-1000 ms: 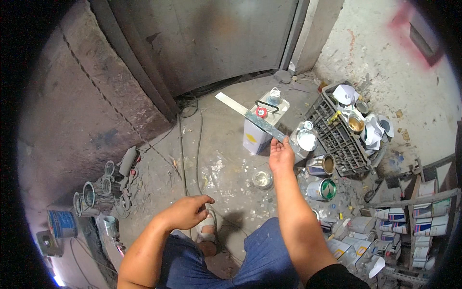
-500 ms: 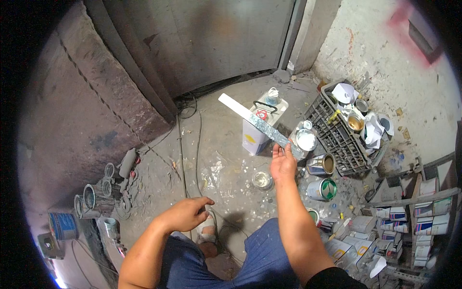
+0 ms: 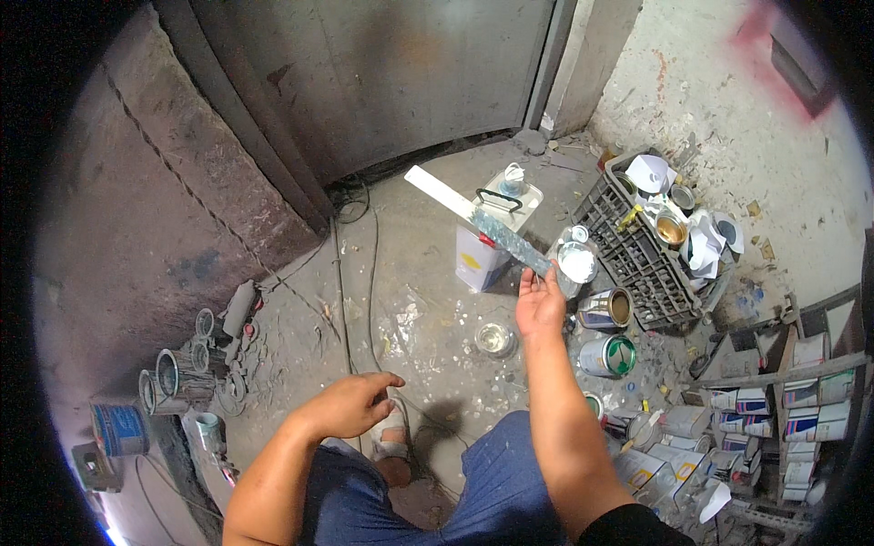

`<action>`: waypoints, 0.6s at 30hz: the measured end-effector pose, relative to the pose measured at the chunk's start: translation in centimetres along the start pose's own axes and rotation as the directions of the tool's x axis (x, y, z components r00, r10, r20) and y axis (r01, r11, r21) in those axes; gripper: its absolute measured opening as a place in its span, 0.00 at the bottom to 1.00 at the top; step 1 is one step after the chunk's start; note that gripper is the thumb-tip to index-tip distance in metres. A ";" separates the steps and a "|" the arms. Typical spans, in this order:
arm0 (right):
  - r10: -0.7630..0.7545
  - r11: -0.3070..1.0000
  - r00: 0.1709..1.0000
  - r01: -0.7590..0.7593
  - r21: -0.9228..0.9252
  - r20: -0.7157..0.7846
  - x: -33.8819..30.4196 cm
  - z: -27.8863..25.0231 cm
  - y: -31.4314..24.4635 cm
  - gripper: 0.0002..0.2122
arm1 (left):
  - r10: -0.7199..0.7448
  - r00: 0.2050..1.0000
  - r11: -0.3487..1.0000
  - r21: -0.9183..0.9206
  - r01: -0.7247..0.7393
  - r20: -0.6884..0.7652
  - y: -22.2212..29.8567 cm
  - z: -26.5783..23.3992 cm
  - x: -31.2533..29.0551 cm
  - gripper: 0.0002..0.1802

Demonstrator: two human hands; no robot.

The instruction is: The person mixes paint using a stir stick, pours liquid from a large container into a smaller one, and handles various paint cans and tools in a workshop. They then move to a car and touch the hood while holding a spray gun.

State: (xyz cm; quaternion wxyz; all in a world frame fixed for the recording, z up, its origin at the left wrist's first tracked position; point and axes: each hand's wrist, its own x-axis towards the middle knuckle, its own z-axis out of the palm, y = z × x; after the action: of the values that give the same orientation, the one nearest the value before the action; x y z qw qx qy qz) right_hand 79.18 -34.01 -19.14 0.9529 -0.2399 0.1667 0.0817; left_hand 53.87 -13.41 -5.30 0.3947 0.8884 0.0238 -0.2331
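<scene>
Between the fingers and thumb of my right hand (image 3: 541,305) is the near end of a long flat stirring stick (image 3: 512,241). Its far half is white; the part toward my hand is coated in mottled grey-green paint. The stick slants up to the left, passing in front of a white rectangular can (image 3: 477,259) with a black handle. Near that hand stands a clear tub holding a round container of white (image 3: 577,262). My left hand (image 3: 353,403) hangs above my left knee, fingers loosely stretched and apart, holding nothing. A small glass jar (image 3: 494,339) sits on the floor between them.
A black crate (image 3: 628,250) full of used cans and paper leans by the right wall. Paint cans (image 3: 607,356) stand beside my right forearm, near a rack of tins (image 3: 754,400). Cables (image 3: 374,282) run along the floor; more cans (image 3: 182,375) lie at left.
The stick's far end has shifted slightly up and left, and its surface has turned a little. My left hand has stayed almost still.
</scene>
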 end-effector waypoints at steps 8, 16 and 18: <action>0.008 0.999 0.999 -0.006 -0.039 0.037 2.0 1.6 -0.5 0.15 | 0.015 1.000 1.000 -0.010 -0.015 -0.011 -0.1 0.1 0.1 0.20; 0.040 0.999 0.999 -0.041 -0.032 -0.022 5.2 2.6 0.3 0.12 | 0.006 1.000 1.000 -0.001 -0.006 0.003 -0.2 -0.1 -0.2 0.20; 0.053 0.998 0.998 -0.055 -0.043 -0.040 5.6 2.6 0.2 0.12 | -0.003 1.000 1.000 -0.001 0.003 0.005 -0.3 -0.2 -0.3 0.20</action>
State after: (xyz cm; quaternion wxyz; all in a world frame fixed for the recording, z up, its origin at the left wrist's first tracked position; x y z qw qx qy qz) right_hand 85.08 -32.17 -19.04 0.9414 -0.2579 0.1895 0.1066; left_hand 53.60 -13.05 -5.26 0.3951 0.8875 0.0242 -0.2359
